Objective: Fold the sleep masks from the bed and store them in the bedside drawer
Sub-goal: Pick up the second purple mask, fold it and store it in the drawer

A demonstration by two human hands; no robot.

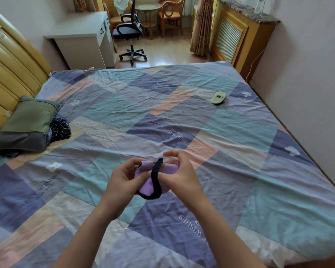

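Two sleep masks visible. Purple sleep mask (146,185) held above the bed (240,151), near edge, both hands clamped on it: left hand (122,179) grips the left side, right hand (179,175) pinches the right side. It's bunched, long axis roughly left-right; its black strap (156,177) loops over the front, running top to bottom. Cream sleep mask (218,97) lies flat far right on bed, long axis diagonal. One pillow (27,122) by the headboard. White desk (81,41) behind; drawers shut, contents can't tell.
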